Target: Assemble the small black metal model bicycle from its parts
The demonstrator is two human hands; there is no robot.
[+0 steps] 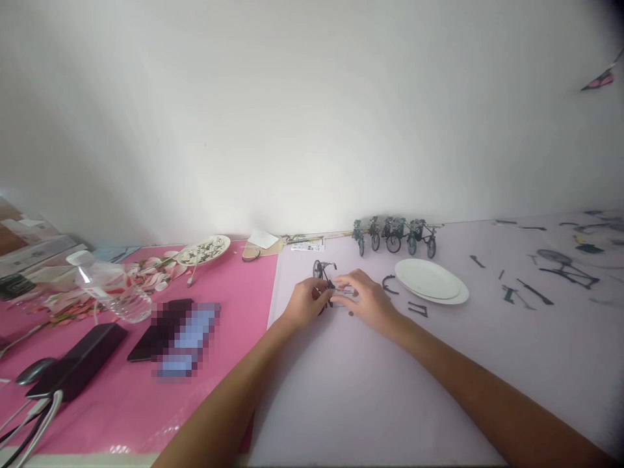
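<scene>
A small dark model bicycle stands in front of me, with its wheel and handlebar showing above my fingers. My left hand is closed on it, thumb and fingers gripping its frame. From the other side my right hand reaches in, its thumb and fingertips curled close together against the bicycle. Whatever small part lies between those fingertips is too small to make out. Right of this hand lie a dark curved part and a small dark bracket-shaped piece. The lower bicycle is mostly hidden by my fingers.
Several finished model bicycles line the wall. Two stacked white plates sit at the right, with loose dark parts beyond. On the pink cover are a bottle, a black power bank-like box, phones and a patterned plate.
</scene>
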